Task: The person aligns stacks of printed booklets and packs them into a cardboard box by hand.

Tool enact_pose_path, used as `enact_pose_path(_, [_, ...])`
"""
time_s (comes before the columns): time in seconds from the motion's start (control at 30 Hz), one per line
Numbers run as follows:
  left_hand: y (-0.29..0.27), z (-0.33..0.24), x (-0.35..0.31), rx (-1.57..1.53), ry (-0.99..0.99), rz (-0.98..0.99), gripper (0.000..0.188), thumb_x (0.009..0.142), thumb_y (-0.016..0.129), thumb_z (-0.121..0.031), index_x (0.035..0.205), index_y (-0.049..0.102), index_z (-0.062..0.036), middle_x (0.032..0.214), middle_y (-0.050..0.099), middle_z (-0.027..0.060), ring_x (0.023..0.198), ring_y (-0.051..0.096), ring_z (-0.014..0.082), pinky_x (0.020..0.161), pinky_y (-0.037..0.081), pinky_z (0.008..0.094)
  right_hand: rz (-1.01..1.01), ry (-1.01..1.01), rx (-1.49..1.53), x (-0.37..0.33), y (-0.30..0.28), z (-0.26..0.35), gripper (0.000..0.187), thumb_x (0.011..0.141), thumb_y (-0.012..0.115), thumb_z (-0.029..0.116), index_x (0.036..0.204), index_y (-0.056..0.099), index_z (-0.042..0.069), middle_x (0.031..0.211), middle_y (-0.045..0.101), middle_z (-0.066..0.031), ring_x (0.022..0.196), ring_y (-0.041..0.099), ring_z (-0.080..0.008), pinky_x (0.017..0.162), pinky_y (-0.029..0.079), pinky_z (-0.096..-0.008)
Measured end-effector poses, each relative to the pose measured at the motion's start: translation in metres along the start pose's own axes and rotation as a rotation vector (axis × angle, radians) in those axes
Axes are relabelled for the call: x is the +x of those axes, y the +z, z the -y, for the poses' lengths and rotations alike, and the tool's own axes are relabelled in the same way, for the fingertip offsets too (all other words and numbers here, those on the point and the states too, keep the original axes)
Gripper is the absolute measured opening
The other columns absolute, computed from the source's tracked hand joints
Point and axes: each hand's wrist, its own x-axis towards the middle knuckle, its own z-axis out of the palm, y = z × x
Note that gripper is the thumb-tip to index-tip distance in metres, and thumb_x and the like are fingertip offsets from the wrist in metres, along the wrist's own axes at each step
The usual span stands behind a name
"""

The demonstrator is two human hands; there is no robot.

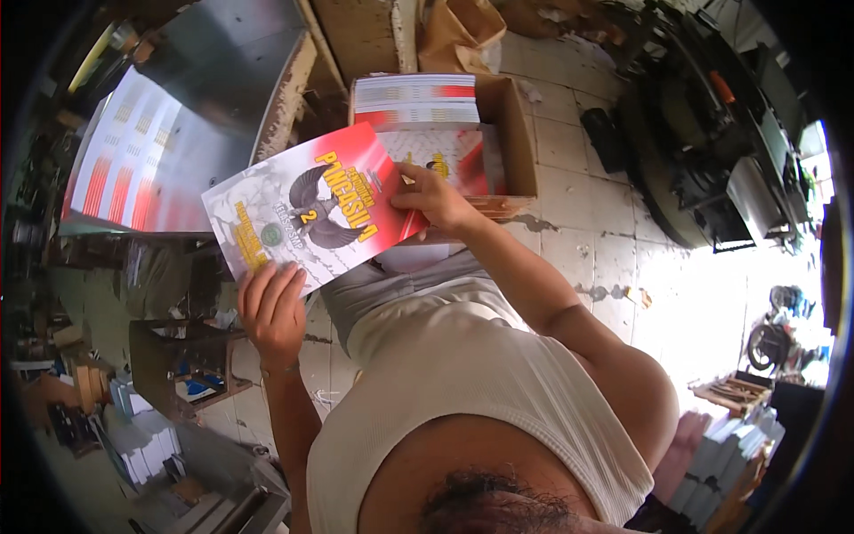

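Observation:
A softcover book (307, 200) with a red and white cover and a dark bird emblem is held flat between my two hands, in front of my body. My left hand (274, 311) grips its lower left corner, fingers lying over the cover. On the right edge, my right hand (433, 200) is closed, its thumb side on the red part. Whether more than one copy is in my hands cannot be told. Just beyond, an open cardboard box (520, 147) holds books (416, 102) in rows, with similar red and white covers lying in its near part.
A glossy table (236, 76) at the left bears a long stack of books (129, 156). Behind the box stands a brown paper bag (458, 36). A big dark machine (676, 169) occupies the right. Paper stacks (716, 463) lie lower right; a wooden frame (151, 365) stands lower left.

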Motion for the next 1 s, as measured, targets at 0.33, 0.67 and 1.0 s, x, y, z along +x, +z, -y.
enact_pose_path(0.33, [0.058,-0.019,0.024,-0.219,-0.060,-0.073,0.021,0.079,0.075,0.005,0.094,0.078,-0.0090,0.105,0.075,0.0023,0.105,0.069,0.0244,0.090,0.055,0.0396,-0.314,-0.153,0.150,-0.058,-0.074,-0.050,0.058,0.092,0.065,0.003,0.148,0.048,0.002,0.113,0.069,-0.0094,0.094,0.071,-0.0183,0.076,0.061,-0.0307])
enact_pose_path(0.67, [0.160,-0.015,0.057,-0.484,-0.044,-0.044,0.014,0.084,0.073,0.002,0.097,0.076,-0.0041,0.104,0.074,0.0076,0.102,0.071,0.0278,0.088,0.058,0.0392,-0.470,-0.105,0.149,-0.091,-0.136,-0.052,0.047,0.098,0.058,0.007,0.144,0.049,0.001,0.109,0.071,-0.0115,0.080,0.073,-0.0192,0.057,0.061,-0.0319])
enact_pose_path(1.0, [0.166,0.001,0.015,-0.585,-0.398,0.080,0.050,0.089,0.076,-0.016,0.136,0.063,-0.0075,0.139,0.063,0.0169,0.128,0.059,0.0362,0.108,0.047,0.0439,-0.610,0.322,-0.861,0.000,-0.189,-0.044,0.034,0.079,0.080,0.024,0.100,0.074,-0.001,0.086,0.075,-0.0144,0.076,0.075,-0.0233,0.057,0.061,-0.0376])
